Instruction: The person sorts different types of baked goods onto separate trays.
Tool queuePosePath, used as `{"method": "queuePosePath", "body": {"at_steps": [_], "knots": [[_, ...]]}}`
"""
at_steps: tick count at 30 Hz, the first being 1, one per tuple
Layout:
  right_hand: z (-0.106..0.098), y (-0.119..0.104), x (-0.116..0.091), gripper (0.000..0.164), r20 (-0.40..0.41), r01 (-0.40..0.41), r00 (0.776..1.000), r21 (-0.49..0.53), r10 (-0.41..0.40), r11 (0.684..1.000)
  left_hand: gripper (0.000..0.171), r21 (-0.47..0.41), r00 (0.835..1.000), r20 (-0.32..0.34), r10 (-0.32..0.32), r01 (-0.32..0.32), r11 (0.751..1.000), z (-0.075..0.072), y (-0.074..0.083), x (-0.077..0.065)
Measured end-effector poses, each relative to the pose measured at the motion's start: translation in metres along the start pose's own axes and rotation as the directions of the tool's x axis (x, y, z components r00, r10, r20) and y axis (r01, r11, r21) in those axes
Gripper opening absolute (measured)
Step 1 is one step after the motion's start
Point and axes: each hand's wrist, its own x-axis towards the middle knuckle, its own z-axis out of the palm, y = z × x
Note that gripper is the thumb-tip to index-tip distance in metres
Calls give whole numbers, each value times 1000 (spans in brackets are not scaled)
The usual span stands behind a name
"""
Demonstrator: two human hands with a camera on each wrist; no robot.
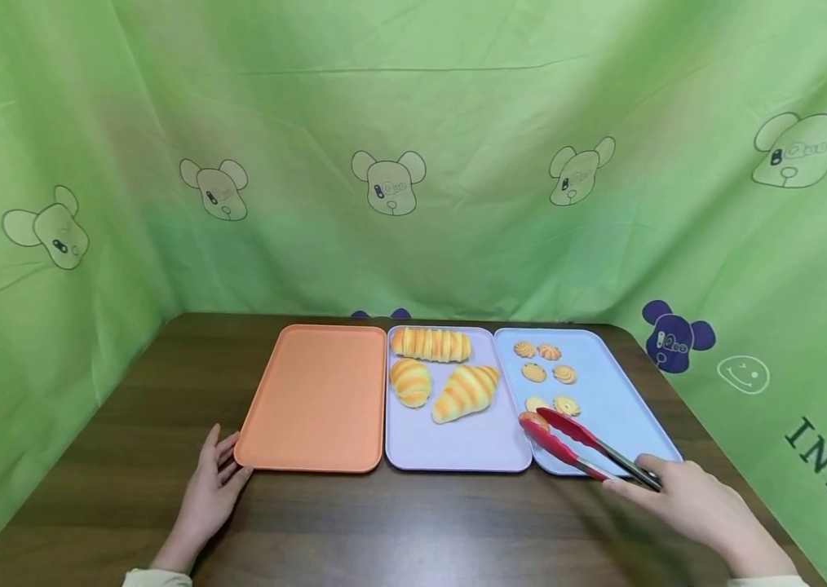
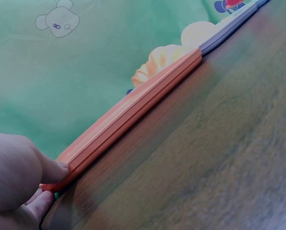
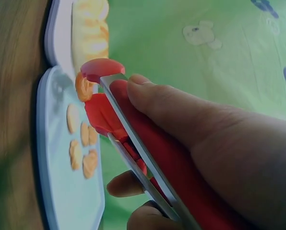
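Observation:
My right hand (image 1: 700, 501) grips a pair of red tongs (image 1: 578, 436), their arms reaching over the near left part of the blue tray (image 1: 622, 408). A small round cookie (image 3: 84, 87) shows between the red tong tips, raised above the tray in the right wrist view. Several other cookies (image 1: 564, 374) lie on the blue tray in rough pairs. At the near left corner of the orange tray (image 1: 318, 399), my left hand (image 1: 210, 489) pinches the rim, thumb (image 2: 56, 167) on the front edge and fingers at the side.
A lilac tray (image 1: 457, 456) sits between the other two, bearing a long ridged bread roll (image 1: 431, 345), a small striped bun (image 1: 410, 382) and a croissant (image 1: 466, 393). All three trays stand side by side on a dark wooden table (image 1: 384, 530). A green curtain (image 1: 296, 106) encloses the back and sides.

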Motion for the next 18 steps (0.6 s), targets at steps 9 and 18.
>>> {"method": "queuePosePath", "body": {"at_steps": [9, 18], "knots": [[5, 15, 1, 43, 42, -30, 999, -3, 30, 1000, 80, -4, 1000, -9, 13, -13, 1000, 1, 0, -1], [11, 24, 4, 45, 81, -56, 995, 13, 54, 998, 78, 13, 996, -51, 68, -67, 998, 3, 1, -1]]}}
